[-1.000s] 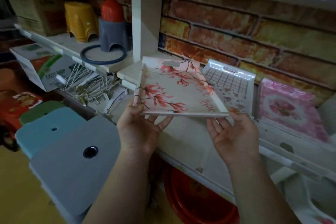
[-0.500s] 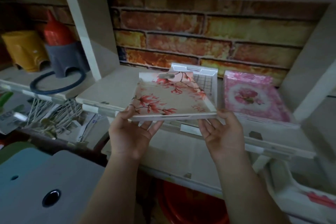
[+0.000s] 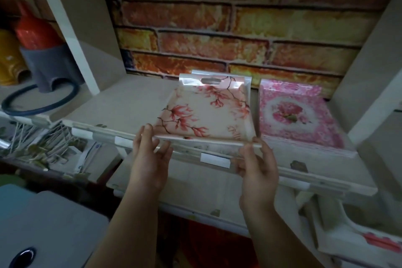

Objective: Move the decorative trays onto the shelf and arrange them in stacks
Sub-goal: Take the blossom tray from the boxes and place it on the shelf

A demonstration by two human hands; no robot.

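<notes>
Held cream rectangular tray with red blossom print (image 3: 208,113) at near edge, left hand (image 3: 150,159) and right hand (image 3: 256,165) fingers grasping it, just beside pink floral tray stack (image 3: 291,115) on pale shelf (image 3: 121,106).

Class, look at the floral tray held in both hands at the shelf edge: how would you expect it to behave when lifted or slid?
The floral tray probably stays stiff: held only at its near edge by the left hand and right hand, it shows no sag. Its glossy wrapping suggests a slippery grip. Flat-bottomed, it should slide rather than roll.
</notes>
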